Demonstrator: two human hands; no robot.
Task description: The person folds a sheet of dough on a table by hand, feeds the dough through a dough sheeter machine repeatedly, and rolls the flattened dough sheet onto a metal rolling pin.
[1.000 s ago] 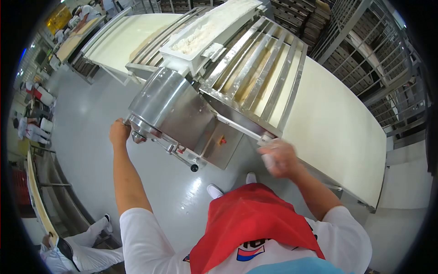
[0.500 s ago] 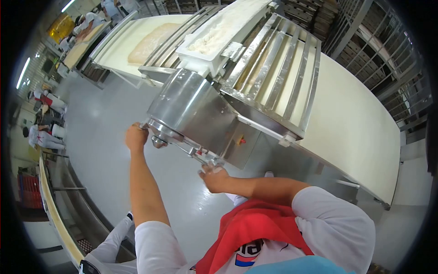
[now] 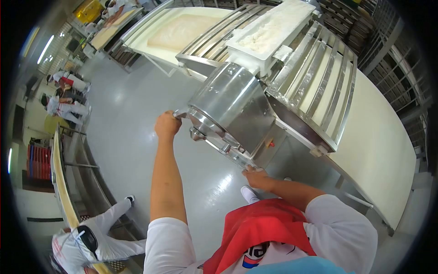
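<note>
My left hand (image 3: 168,125) is closed around a metal handle (image 3: 181,113) on the near side of a dough sheeter (image 3: 223,102). At the lower end of the sheeter's metal lever bar (image 3: 235,158), my right hand (image 3: 256,177) has its fingers curled onto the bar. White flour fills a tray (image 3: 237,44) on top of the machine. A flat sheet of dough (image 3: 180,32) lies on the left belt (image 3: 137,43), beside the slatted metal guard (image 3: 212,36). The right slatted guard (image 3: 315,82) is down over the right belt (image 3: 365,132).
Metal racks (image 3: 392,59) stand behind the right belt. At lower left a person in white (image 3: 86,242) leans by a long, narrow work surface (image 3: 61,182). Other people (image 3: 66,107) work farther off on the left. Grey floor (image 3: 132,96) lies between.
My right hand has gone from spread fingers near the lever bar to curled fingers on its end. The dough sheet has shifted left, out from the guards. My view has turned left.
</note>
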